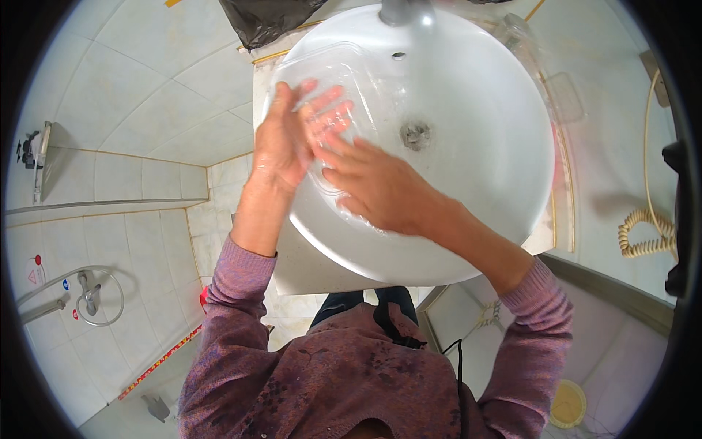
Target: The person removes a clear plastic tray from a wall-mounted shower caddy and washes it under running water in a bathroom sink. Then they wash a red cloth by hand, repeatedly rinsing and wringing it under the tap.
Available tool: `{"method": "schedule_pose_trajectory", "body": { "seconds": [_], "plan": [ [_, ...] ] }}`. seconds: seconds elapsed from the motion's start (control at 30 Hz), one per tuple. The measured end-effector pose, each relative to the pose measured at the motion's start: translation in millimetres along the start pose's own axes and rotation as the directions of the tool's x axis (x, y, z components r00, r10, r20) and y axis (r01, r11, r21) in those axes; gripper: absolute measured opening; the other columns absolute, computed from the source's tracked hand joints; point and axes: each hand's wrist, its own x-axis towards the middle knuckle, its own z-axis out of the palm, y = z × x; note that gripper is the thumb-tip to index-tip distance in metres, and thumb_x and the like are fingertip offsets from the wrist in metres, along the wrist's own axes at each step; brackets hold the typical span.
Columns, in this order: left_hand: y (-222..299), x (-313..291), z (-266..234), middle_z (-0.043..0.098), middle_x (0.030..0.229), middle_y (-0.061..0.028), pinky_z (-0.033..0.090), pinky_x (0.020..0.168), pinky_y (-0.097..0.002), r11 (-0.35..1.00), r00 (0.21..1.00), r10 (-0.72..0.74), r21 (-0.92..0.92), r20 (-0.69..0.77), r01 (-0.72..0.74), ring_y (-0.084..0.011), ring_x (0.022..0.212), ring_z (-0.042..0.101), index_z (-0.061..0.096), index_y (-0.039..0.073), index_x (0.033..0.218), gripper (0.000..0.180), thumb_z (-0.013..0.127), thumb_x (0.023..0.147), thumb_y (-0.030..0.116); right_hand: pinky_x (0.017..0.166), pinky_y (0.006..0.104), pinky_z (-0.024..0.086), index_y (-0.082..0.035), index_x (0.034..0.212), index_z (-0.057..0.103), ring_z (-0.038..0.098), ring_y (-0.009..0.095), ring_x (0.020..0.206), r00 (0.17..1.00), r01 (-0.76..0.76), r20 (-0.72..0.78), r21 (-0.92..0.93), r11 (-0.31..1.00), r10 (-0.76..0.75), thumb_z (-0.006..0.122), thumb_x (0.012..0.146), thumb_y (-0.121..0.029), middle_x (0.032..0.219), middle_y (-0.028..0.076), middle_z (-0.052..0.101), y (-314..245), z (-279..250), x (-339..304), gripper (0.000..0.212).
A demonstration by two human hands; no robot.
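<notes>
Clear plastic container [338, 67], one, at the left side of one white sink [490, 175], beneath two bare hands. Left hand [291, 139]: fingers spread wide. Right hand [384, 179]: fingers extended, slightly apart, blurred; whether they touch the left, cannot tell.

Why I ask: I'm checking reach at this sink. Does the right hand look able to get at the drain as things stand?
Probably yes: the right hand is over the sink near the drain; the clear plastic item lies left, leaving that way free.
</notes>
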Motion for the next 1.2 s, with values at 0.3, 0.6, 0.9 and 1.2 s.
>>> {"method": "schedule_pose_trajectory", "body": {
  "seconds": [0.3, 0.6, 0.9, 1.2],
  "plan": [
    [-6.4, 6.1, 3.2, 0.048, 0.120, -0.0254, 0.047, 0.087, -0.0403, 1.000, 1.000, -0.013, -0.008, 0.007, 0.013, -0.0327, 0.106, 0.054, 0.032, 0.000, 0.125, 0.051, 0.028, 0.096, 0.041, 0.097, 0.0449, 0.033, 0.004, 0.102, 0.052, 0.040, 0.039, 0.117, 0.966, -0.153, -0.237, -0.194, 0.969, 0.105, 0.062, 0.076, -0.037, 0.120, 0.020, 0.047, 27.7, -7.1, 15.4, 0.050],
    [-4.7, -0.3, 1.0, 0.049, 0.119, -0.0259, 0.048, 0.087, -0.0450, 0.998, 1.000, -0.022, -0.055, 0.019, 0.023, -0.0362, 0.106, 0.054, 0.028, -0.001, 0.128, 0.054, 0.022, 0.097, 0.043, 0.103, 0.0456, 0.028, 0.004, 0.119, 0.046, 0.031, 0.032, 0.128, 0.986, -0.121, 0.104, -0.089, 0.989, 0.130, 0.065, 0.073, -0.033, 0.135, 0.016, 0.037, 7.0, -13.2, -22.1, 0.062],
    [-24.7, 3.2, 3.5, 0.051, 0.118, -0.0223, 0.047, 0.088, -0.0422, 0.991, 0.989, -0.132, 0.005, -0.073, 0.132, -0.0325, 0.105, 0.055, 0.034, -0.002, 0.126, 0.048, 0.024, 0.098, 0.036, 0.100, 0.0437, 0.030, 0.004, 0.114, 0.049, 0.038, 0.034, 0.123, 0.962, -0.183, -0.224, -0.106, 0.977, 0.156, 0.062, 0.077, -0.030, 0.128, 0.020, 0.043, 21.6, 12.3, 18.9, 0.052],
    [-16.6, -10.0, -14.9, 0.051, 0.118, -0.0213, 0.048, 0.087, -0.0430, 0.994, 0.989, -0.106, 0.007, -0.098, 0.108, -0.0339, 0.106, 0.053, 0.037, 0.004, 0.122, 0.047, 0.022, 0.097, 0.041, 0.102, 0.0443, 0.029, 0.002, 0.115, 0.049, 0.037, 0.035, 0.123, 0.962, -0.266, 0.057, -0.006, 0.964, 0.266, 0.064, 0.075, -0.026, 0.130, 0.021, 0.041, 16.4, 4.1, -29.0, 0.051]
  ]
}}
